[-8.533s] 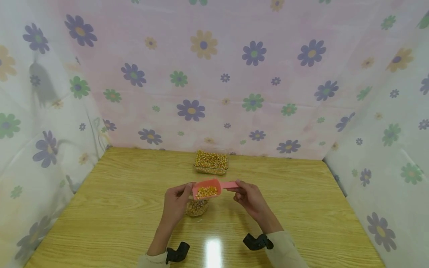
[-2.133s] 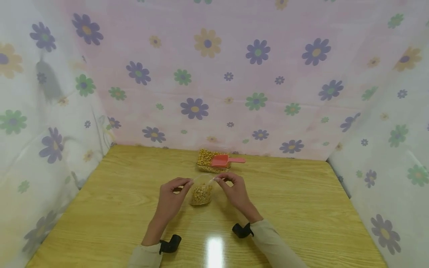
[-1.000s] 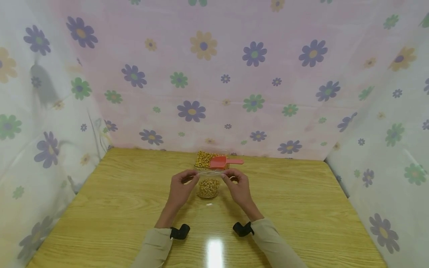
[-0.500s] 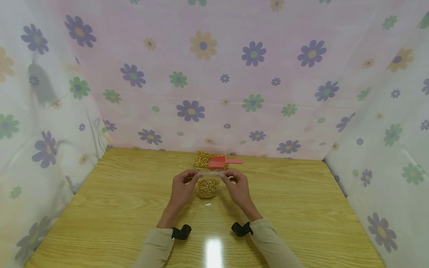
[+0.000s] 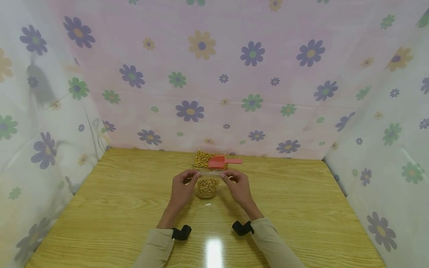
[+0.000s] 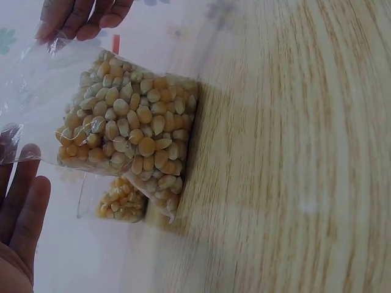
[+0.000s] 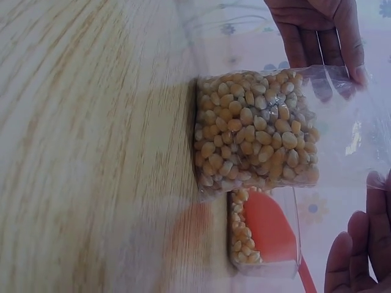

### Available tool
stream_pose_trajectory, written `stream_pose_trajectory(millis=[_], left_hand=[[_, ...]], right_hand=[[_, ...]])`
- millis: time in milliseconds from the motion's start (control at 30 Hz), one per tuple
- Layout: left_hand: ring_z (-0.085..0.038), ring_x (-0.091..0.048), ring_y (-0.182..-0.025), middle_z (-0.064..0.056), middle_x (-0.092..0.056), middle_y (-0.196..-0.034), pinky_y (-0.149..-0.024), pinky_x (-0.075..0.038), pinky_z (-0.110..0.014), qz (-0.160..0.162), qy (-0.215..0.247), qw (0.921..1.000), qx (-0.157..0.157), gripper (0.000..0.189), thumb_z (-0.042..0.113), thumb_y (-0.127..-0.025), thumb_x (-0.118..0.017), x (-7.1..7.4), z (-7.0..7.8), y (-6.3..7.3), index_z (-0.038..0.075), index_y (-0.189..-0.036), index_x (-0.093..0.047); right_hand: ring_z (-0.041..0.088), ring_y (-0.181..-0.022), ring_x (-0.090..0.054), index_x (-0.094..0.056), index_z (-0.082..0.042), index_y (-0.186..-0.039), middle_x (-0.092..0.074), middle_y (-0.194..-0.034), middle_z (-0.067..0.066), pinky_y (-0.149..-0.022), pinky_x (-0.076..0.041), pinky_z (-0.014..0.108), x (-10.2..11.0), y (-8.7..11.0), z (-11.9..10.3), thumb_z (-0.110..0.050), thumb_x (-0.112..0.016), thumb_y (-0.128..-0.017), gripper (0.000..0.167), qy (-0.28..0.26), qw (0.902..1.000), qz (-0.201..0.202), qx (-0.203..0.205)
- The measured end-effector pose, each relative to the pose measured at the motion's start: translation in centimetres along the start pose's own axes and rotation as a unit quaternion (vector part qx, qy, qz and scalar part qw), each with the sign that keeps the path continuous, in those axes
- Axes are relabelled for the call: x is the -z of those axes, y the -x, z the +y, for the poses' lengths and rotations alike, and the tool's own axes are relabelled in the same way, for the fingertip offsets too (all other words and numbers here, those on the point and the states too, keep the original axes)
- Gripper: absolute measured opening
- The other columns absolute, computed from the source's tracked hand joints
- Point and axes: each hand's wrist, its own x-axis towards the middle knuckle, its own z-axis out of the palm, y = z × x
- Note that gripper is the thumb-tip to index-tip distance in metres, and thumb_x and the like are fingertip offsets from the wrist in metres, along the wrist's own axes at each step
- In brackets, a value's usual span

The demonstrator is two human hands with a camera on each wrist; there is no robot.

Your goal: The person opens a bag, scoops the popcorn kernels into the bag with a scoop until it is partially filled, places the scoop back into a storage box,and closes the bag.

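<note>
A clear plastic bag [image 5: 207, 187] filled with corn kernels [image 6: 128, 116] stands upright on the table, its bottom resting on the wood. My left hand [image 5: 182, 189] pinches the left corner of the bag's top edge between thumb and fingers. At the opposite top corner, my right hand [image 5: 238, 188] pinches the film the same way. The top edge is drawn straight between both hands. In the right wrist view the bag [image 7: 256, 128] shows its kernels packed in the lower part, with bare film above.
Just behind the bag is a glass container [image 5: 194, 165] of corn kernels. A red scoop [image 5: 218, 161] lies in it, handle sticking out to the right. Flowered cloth [image 5: 214, 74] hangs at the back and sides of the wooden table [image 5: 117, 208].
Earlier my hands held the scoop of kernels; it then lay in the container while both hands took the bag's top. The hands have since come closer, straightening the edge; lately almost nothing moves.
</note>
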Motion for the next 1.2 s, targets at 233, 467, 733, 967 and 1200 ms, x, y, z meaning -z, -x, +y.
stream_pose_trajectory(millis=[233,467,733,967,1200], left_hand=[[-0.047,-0.068,-0.096,-0.025,-0.072,-0.097,-0.083,-0.057,-0.029,-0.009,-0.003,0.9999,0.013,0.014,0.002,-0.100,-0.063,-0.2,-0.3,0.0,-0.009,-0.102,-0.071],[-0.045,-0.069,-0.097,-0.026,-0.072,-0.097,-0.086,-0.057,-0.041,-0.010,0.005,0.9998,0.016,0.014,0.003,-0.100,-0.063,-0.3,-0.7,0.0,-0.008,-0.102,-0.071],[-0.031,-0.069,-0.096,-0.021,-0.072,-0.104,-0.091,-0.056,-0.050,-0.029,0.015,0.9993,0.016,0.013,0.003,-0.098,-0.067,-0.2,-0.4,-0.1,-0.005,-0.104,-0.074],[-0.025,-0.070,-0.091,-0.021,-0.072,-0.106,-0.092,-0.054,-0.054,-0.040,0.012,0.9990,0.014,0.013,0.002,-0.098,-0.066,-0.4,-0.3,-0.3,-0.006,-0.103,-0.074],[-0.044,-0.068,-0.088,-0.027,-0.071,-0.097,-0.087,-0.056,-0.055,-0.038,-0.003,0.9993,-0.005,0.014,0.001,-0.098,-0.064,-0.6,-0.3,-0.4,-0.010,-0.101,-0.073]], right_hand=[[0.013,-0.084,-0.062,-0.074,0.007,-0.098,-0.073,-0.098,0.018,-0.078,-0.051,0.031,-0.2,0.0,-0.1,-0.005,-0.066,-0.098,0.014,0.040,0.9989,-0.001,0.026],[0.013,-0.085,-0.062,-0.076,-0.001,-0.098,-0.073,-0.099,0.015,-0.078,-0.051,0.030,-0.6,-0.7,2.9,-0.010,-0.068,-0.098,0.012,0.030,0.9991,0.018,0.025],[0.017,-0.083,-0.062,-0.076,0.005,-0.098,-0.073,-0.100,0.021,-0.075,-0.052,0.030,-0.6,-0.6,1.8,-0.003,-0.068,-0.096,0.012,0.020,0.9991,0.005,0.038],[0.023,-0.082,-0.063,-0.074,0.008,-0.097,-0.071,-0.095,0.022,-0.076,-0.053,0.034,-0.7,-0.3,0.2,0.000,-0.067,-0.096,0.011,0.018,0.9985,0.000,0.052],[0.026,-0.083,-0.063,-0.075,0.008,-0.098,-0.072,-0.096,0.023,-0.077,-0.052,0.033,-0.6,-0.5,0.0,-0.001,-0.067,-0.096,0.012,0.017,0.9991,-0.008,0.037]])
